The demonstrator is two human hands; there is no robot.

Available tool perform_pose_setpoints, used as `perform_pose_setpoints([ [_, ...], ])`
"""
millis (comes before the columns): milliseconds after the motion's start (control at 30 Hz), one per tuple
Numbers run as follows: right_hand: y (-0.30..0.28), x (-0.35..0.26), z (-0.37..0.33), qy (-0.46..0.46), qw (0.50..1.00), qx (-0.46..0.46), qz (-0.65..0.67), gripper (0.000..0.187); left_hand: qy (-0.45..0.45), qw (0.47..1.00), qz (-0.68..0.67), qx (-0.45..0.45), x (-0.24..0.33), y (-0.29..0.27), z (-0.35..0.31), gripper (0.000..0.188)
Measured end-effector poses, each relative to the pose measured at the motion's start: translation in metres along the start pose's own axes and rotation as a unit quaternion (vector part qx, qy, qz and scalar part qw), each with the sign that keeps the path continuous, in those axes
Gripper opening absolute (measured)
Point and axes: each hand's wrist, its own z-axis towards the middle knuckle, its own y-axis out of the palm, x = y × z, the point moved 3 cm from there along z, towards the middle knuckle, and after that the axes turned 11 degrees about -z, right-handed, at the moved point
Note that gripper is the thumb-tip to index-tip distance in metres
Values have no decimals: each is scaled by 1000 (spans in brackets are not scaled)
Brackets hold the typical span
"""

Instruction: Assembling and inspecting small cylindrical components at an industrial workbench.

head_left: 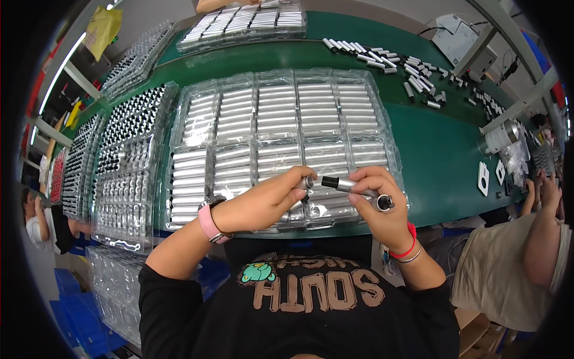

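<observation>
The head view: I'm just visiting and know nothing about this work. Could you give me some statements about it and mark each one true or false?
1. The left hand holds a silver tubular piece. True.

2. The right hand is holding nothing. False: it holds a silver tube with a black end.

3. The large clear tray holds rows of silver tubes. True.

4. The watch with a pink strap is on the right wrist. False: it is on the left wrist.

5. Loose tubes lie on the table, beyond the large tray and to the right. True.

6. The table top is bright yellow. False: it is green.
</observation>
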Motion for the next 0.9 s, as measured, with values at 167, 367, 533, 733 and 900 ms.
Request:
perform_pose_setpoints([
  [167, -2, -13, 3, -49, 998, -21, -17, 17, -22, 998, -45, -27, 2, 3, -6, 24],
  [367, -8, -33, 15, -231, 956, -88, -160, 18, -52, 978, -165, -120, -3, 5, -4, 23],
  [533, -6, -44, 7, -338, 869, -120, -340, 20, -96, 949, -241, -180, -7, 13, -6, 20],
  [733, 1, -43, -3, -237, 899, -139, -340, 24, 42, 993, -43, -100, 2, 24, -16, 15],
  [900, 12, -31, -6, -121, 951, -152, -239, 23, 250, 943, 212, 62, 1, 35, -21, 11],
])
